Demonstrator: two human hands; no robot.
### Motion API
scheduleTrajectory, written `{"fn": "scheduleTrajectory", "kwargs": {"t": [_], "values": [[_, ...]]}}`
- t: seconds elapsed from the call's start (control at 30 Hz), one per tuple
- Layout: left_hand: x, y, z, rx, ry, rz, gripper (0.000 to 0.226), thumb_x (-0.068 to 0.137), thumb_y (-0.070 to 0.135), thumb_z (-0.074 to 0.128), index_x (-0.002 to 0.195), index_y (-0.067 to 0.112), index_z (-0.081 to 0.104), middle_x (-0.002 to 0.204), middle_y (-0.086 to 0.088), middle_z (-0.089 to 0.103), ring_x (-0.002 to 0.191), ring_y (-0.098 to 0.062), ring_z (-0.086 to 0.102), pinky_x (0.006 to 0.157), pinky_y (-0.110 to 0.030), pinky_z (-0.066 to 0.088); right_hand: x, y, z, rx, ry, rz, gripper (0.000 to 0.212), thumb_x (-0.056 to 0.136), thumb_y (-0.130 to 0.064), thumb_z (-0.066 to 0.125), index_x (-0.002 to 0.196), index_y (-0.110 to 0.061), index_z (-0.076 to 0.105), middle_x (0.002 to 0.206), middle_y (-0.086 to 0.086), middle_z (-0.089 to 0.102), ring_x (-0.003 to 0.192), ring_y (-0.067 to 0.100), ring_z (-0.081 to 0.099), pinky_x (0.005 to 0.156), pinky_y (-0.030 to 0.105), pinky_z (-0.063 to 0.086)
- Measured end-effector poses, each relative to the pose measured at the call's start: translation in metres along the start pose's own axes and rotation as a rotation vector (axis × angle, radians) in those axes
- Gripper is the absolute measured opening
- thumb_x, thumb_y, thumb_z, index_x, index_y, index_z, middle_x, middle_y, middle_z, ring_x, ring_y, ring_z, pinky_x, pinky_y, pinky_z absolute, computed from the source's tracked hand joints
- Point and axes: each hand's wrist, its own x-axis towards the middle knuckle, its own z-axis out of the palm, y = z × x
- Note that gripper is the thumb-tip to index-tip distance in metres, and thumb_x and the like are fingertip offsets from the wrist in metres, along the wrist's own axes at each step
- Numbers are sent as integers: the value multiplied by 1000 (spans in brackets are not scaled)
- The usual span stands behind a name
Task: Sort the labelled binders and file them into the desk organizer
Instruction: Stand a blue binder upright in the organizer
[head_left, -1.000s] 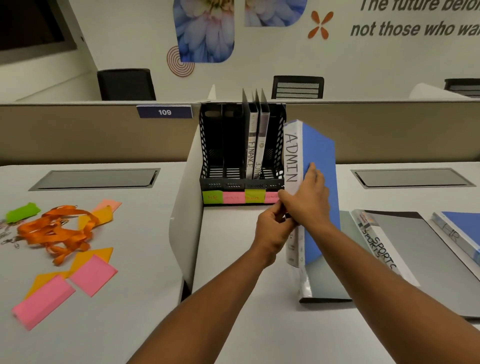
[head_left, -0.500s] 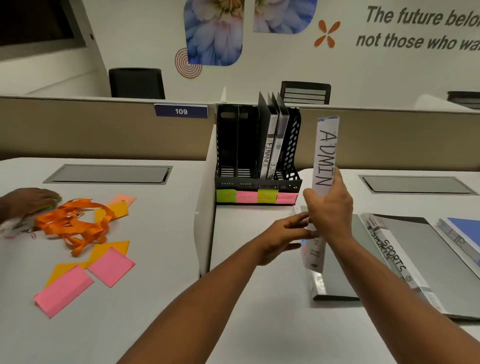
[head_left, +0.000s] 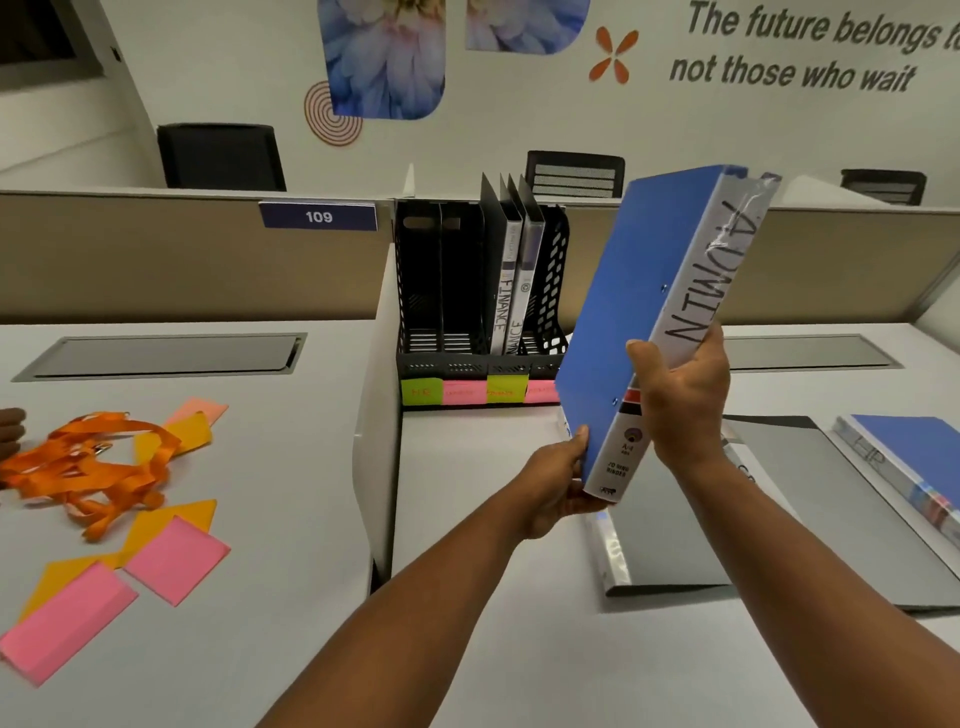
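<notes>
The right hand (head_left: 685, 400) has its fingers (head_left: 640, 364) wrapped around the spine of the blue binder (head_left: 639, 312). The left hand (head_left: 563, 478) pinches its bottom corner. The binder hangs tilted above the table (head_left: 493, 597), just right of the organizer (head_left: 447, 291) at the back edge. Tilted so, it could catch the organizer's mesh side or slip.
</notes>
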Motion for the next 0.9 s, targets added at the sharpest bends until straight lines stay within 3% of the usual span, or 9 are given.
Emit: {"fn": "scheduleTrajectory", "kwargs": {"t": [0.17, 0.27, 0.4, 0.53, 0.67, 0.83, 0.9], "values": [[25, 19, -2, 60, 164, 102, 49, 102, 51, 39, 125, 15, 62, 108, -10, 71, 87, -19, 68, 68, -27, 55, 29, 6, 2, -2, -68, 23, 66, 75, -27, 68, 136, -25, 42, 110, -8, 57, 95, 10, 62, 77, 27, 58], [42, 31, -6, 92, 226, 126, 47, 103, 50, 38, 125, 16, 61, 111, -11, 71, 89, -19, 67, 68, -27, 55, 44, 12, 6, -62, -118, 22, 69, 77, -30, 70, 139, -24, 40, 110, -7, 56, 96, 12, 61, 79, 30, 58], [61, 40, -16, 106, 283, 155, 47, 103, 50, 37, 124, 17, 62, 112, -8, 71, 90, -19, 67, 70, -28, 57, 67, 18, 10, -109, -167, 66, 55, 86, -40, 73, 132, -23, 47, 104, -14, 60, 92, 5, 62, 85, 34, 57], [83, 50, -25, 107, 336, 176, 44, 103, 50, 36, 126, 22, 61, 112, -7, 70, 88, -17, 66, 66, -27, 58, 94, 28, 12, -107, -189, 132, 47, 82, -47, 74, 117, -24, 51, 105, -6, 64, 99, 18, 67, 80, 48, 61], [110, 59, -25, 109, 351, 178, 43, 105, 47, 31, 128, 22, 57, 111, -8, 71, 96, -22, 69, 66, -29, 60, 113, 34, 17, -124, -159, 106, 48, 85, -43, 73, 121, -20, 51, 111, -2, 63, 101, 20, 66, 82, 48, 61], [140, 65, -29, 176, 468, 251, 32, 104, 28, 32, 113, 13, 59, 107, -6, 71, 97, -24, 68, 80, -38, 58, 142, 41, 32, -180, -204, 79, 47, 85, -42, 71, 123, -22, 51, 101, -13, 62, 95, 12, 65, 86, 42, 59], [151, 64, -37, 305, 498, 322, 24, 103, 17, 34, 110, 22, 56, 114, 1, 68, 104, -20, 66, 80, -31, 58, 154, 42, 41, -193, -214, 56, 47, 86, -40, 71, 124, -21, 52, 95, -21, 60, 88, 4, 64, 86, 37, 58]]}}
